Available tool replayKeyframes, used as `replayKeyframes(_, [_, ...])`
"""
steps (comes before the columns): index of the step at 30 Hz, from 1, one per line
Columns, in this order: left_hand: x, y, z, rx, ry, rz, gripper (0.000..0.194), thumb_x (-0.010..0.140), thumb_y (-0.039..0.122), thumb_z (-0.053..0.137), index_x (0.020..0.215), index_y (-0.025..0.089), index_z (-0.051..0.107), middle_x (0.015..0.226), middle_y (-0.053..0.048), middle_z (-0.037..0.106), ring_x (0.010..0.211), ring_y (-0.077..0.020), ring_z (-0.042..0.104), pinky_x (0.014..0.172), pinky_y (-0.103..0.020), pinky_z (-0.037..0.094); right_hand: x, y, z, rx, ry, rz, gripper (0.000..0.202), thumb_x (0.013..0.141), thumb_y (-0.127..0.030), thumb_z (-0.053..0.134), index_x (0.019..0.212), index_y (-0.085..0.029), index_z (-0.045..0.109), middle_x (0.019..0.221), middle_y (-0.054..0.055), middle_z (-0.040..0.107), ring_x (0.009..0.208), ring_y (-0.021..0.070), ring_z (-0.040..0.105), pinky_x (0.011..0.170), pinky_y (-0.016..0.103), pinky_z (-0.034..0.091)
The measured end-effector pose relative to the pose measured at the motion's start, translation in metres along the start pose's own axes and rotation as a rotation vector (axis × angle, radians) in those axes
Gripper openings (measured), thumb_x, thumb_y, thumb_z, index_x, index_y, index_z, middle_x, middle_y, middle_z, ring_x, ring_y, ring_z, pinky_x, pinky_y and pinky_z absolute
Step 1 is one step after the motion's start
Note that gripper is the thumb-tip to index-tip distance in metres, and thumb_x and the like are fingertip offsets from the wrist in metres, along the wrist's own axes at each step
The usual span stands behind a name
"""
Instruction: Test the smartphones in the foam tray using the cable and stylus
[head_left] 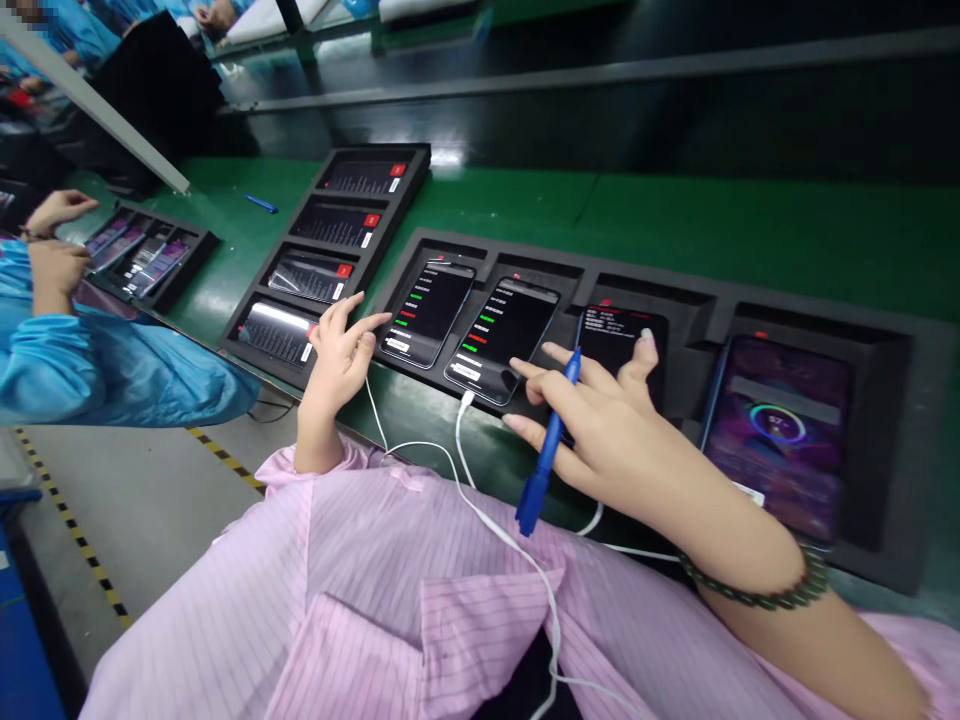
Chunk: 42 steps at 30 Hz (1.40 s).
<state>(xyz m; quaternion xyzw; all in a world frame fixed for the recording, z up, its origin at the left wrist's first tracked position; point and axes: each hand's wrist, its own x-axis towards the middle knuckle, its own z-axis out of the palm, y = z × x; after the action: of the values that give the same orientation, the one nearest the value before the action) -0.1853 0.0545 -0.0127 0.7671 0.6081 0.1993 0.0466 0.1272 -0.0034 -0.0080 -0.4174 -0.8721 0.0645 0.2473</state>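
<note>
A black foam tray (720, 300) holds several phones side by side. My left hand (341, 360), fingers spread and holding nothing, has a fingertip at the lower left edge of the first phone (429, 312). My right hand (600, 410) holds a blue pen (551, 440) between its fingers; one fingertip is at the lower part of the second phone (504, 335) and the thumb lies over the third phone (611, 335). The fourth phone (780, 430) shows a glowing ring. White cables run from the tray's near edge across my lap.
Another foam tray (379, 240) with several dark-screened phones stands left of centre. Further left, a person in blue sleeves (45, 370) has hands by a smaller tray (191, 265). A blue pen (261, 204) lies on the green table (510, 210).
</note>
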Motion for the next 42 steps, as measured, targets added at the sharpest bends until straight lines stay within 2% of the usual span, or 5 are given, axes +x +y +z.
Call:
replayKeyframes(6, [-0.004, -0.004, 0.011, -0.039, 0.059, 0.083, 0.066, 0.105, 0.059, 0.016, 0.122, 0.028, 0.073, 0.145, -0.012, 0.055, 0.137, -0.0298, 0.045, 0.113, -0.053, 0.032, 0.001, -0.005, 0.002, 0.022, -0.001, -0.005, 0.044, 0.106, -0.048, 0.036, 0.125, -0.012, 0.053, 0.107, 0.018, 0.071, 0.125, 0.0423, 0.057, 0.105, 0.085, 0.019])
replayKeyframes(12, [0.000, -0.008, 0.022, -0.092, 0.160, 0.054, 0.071, 0.103, 0.064, 0.016, 0.122, 0.027, 0.072, 0.141, -0.013, 0.058, 0.133, -0.0294, 0.049, 0.111, -0.051, 0.035, 0.001, -0.004, 0.003, 0.029, -0.013, 0.002, 0.054, 0.106, -0.055, 0.031, 0.131, -0.012, 0.049, 0.100, 0.016, 0.070, 0.126, 0.0429, 0.056, 0.107, 0.084, 0.016])
replayKeyframes(20, [0.000, -0.007, 0.027, -0.109, 0.155, 0.003, 0.073, 0.102, 0.066, 0.013, 0.126, 0.027, 0.071, 0.141, -0.014, 0.056, 0.133, -0.0301, 0.049, 0.112, -0.053, 0.033, 0.000, -0.001, 0.008, 0.041, -0.021, 0.031, 0.053, 0.103, -0.055, 0.038, 0.134, -0.013, 0.049, 0.102, 0.017, 0.071, 0.128, 0.0434, 0.054, 0.109, 0.085, 0.009])
replayKeyframes(26, [0.005, -0.002, 0.023, -0.078, 0.128, 0.000, 0.072, 0.102, 0.066, 0.014, 0.130, 0.029, 0.069, 0.146, -0.013, 0.053, 0.137, -0.0306, 0.044, 0.112, -0.053, 0.033, 0.002, 0.002, 0.013, -0.019, -0.056, 0.105, 0.056, 0.100, -0.054, 0.045, 0.136, -0.011, 0.049, 0.124, 0.022, 0.066, 0.134, 0.0465, 0.047, 0.108, 0.086, 0.010])
replayKeyframes(42, [0.010, 0.004, 0.022, -0.059, 0.135, 0.010, 0.061, 0.105, 0.056, 0.021, 0.129, 0.028, 0.070, 0.145, -0.014, 0.052, 0.136, -0.0337, 0.043, 0.111, -0.055, 0.034, 0.006, 0.004, 0.007, -0.011, -0.172, 0.132, 0.057, 0.097, -0.048, 0.049, 0.139, -0.009, 0.050, 0.118, 0.021, 0.069, 0.138, 0.0471, 0.044, 0.104, 0.090, 0.011])
